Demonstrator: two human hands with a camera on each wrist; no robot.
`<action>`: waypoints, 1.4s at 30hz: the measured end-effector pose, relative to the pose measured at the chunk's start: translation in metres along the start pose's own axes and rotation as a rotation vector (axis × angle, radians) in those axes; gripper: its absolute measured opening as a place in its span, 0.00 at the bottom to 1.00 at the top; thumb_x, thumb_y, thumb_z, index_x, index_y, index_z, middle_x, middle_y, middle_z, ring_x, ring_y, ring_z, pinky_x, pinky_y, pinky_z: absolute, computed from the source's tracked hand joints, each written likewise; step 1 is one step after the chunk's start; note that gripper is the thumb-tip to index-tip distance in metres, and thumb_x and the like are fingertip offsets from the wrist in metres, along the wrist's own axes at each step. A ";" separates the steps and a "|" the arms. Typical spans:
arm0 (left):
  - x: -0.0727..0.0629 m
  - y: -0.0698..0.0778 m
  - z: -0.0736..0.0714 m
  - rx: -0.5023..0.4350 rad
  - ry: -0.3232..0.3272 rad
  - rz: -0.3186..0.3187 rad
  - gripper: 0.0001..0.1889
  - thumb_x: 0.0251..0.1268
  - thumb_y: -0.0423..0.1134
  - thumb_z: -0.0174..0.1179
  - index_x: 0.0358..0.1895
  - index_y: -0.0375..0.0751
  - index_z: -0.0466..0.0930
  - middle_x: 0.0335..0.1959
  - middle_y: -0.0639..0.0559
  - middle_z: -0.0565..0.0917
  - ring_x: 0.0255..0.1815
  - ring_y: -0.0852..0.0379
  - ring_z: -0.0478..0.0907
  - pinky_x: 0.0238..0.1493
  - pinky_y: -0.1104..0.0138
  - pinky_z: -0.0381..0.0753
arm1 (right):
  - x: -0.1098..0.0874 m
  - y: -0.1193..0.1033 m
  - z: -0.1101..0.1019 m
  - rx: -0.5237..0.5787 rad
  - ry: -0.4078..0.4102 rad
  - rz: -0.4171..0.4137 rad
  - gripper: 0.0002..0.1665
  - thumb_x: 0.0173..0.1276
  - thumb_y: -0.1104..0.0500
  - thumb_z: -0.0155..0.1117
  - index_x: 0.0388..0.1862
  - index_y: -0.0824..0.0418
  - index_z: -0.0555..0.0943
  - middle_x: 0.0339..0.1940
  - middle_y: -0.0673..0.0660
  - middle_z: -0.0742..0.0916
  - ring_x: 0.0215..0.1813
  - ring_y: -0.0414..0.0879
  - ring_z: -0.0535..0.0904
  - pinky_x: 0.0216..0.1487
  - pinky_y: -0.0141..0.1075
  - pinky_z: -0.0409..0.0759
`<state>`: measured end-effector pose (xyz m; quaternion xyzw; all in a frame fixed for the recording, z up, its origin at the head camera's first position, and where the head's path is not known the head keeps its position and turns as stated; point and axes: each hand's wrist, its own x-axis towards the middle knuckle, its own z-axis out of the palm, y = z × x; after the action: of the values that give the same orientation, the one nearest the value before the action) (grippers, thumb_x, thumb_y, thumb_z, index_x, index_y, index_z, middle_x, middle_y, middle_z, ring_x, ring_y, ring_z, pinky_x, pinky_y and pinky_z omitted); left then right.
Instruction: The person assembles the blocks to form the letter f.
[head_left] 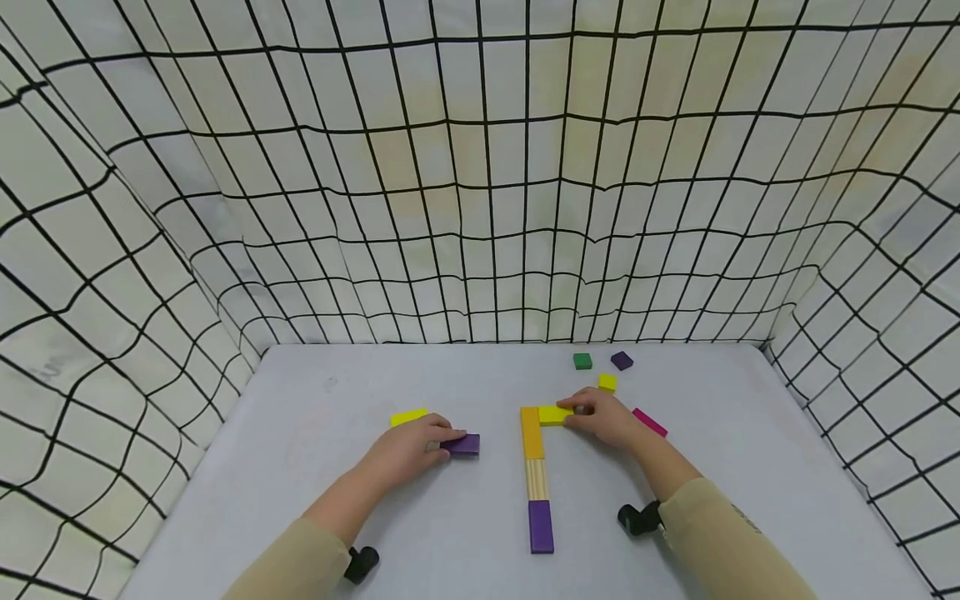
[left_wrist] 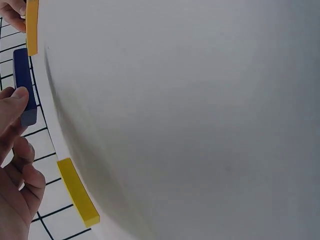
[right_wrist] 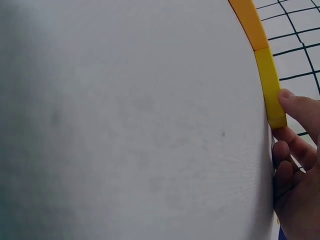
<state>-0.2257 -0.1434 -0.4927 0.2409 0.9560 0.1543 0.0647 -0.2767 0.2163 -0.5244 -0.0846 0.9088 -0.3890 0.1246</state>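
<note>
My left hand (head_left: 408, 450) pinches a purple block (head_left: 463, 445) between thumb and fingers; in the left wrist view the block (left_wrist: 24, 85) shows side-on. Just behind that hand a yellow block (head_left: 408, 417) lies on the table. My right hand (head_left: 606, 418) pinches the outer end of another yellow block (head_left: 553, 416), whose other end meets the orange block (head_left: 532, 433). A row runs toward me from the orange block: a pale wooden ridged piece (head_left: 536, 479), then a purple block (head_left: 541, 527).
Beyond the right hand sit a small yellow block (head_left: 607, 382), a green block (head_left: 582, 361) and a dark purple block (head_left: 622, 360). A pink block (head_left: 649, 422) lies beside the right wrist. Black grid netting (head_left: 525, 208) stands around the white table (head_left: 337, 375).
</note>
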 end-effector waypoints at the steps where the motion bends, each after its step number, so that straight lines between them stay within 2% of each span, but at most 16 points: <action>1: 0.003 0.001 0.001 0.002 -0.002 -0.006 0.21 0.64 0.41 0.67 0.60 0.61 0.83 0.54 0.59 0.80 0.55 0.57 0.78 0.53 0.59 0.79 | 0.000 0.000 0.000 0.000 0.000 0.000 0.17 0.67 0.55 0.70 0.54 0.45 0.86 0.47 0.46 0.82 0.45 0.47 0.73 0.48 0.37 0.77; 11: 0.035 0.014 0.007 -0.008 -0.018 -0.026 0.20 0.68 0.42 0.64 0.63 0.59 0.80 0.58 0.54 0.79 0.60 0.52 0.76 0.61 0.56 0.75 | 0.000 -0.001 0.000 0.001 -0.004 -0.010 0.17 0.67 0.56 0.70 0.54 0.46 0.86 0.47 0.46 0.82 0.45 0.47 0.73 0.48 0.37 0.77; 15: 0.047 0.018 0.009 -0.016 -0.043 -0.069 0.20 0.69 0.42 0.63 0.63 0.59 0.80 0.59 0.53 0.79 0.62 0.51 0.75 0.64 0.55 0.73 | 0.000 0.000 0.000 0.007 -0.010 -0.007 0.17 0.67 0.55 0.70 0.55 0.46 0.86 0.47 0.46 0.82 0.45 0.47 0.73 0.48 0.37 0.77; 20: 0.059 0.022 0.010 -0.018 -0.051 -0.082 0.20 0.69 0.42 0.63 0.62 0.58 0.81 0.58 0.52 0.80 0.61 0.50 0.75 0.64 0.54 0.73 | 0.000 -0.001 0.000 0.011 -0.006 -0.004 0.17 0.67 0.56 0.70 0.54 0.46 0.86 0.47 0.46 0.82 0.45 0.47 0.73 0.47 0.37 0.77; 30: 0.070 0.026 0.017 -0.035 -0.048 -0.087 0.19 0.69 0.43 0.63 0.62 0.60 0.81 0.58 0.54 0.80 0.61 0.51 0.75 0.64 0.55 0.73 | 0.000 -0.001 -0.001 0.012 -0.006 -0.005 0.17 0.67 0.56 0.70 0.54 0.46 0.86 0.47 0.47 0.82 0.45 0.47 0.73 0.47 0.37 0.76; 42: 0.077 0.030 0.023 -0.059 -0.036 -0.075 0.19 0.69 0.44 0.62 0.62 0.62 0.81 0.59 0.55 0.79 0.62 0.52 0.75 0.63 0.55 0.73 | 0.002 0.003 0.001 0.012 -0.003 0.005 0.17 0.67 0.55 0.70 0.54 0.45 0.86 0.46 0.46 0.82 0.45 0.47 0.73 0.47 0.37 0.77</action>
<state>-0.2752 -0.0754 -0.5083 0.2055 0.9581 0.1755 0.0949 -0.2790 0.2177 -0.5276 -0.0822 0.9066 -0.3939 0.1273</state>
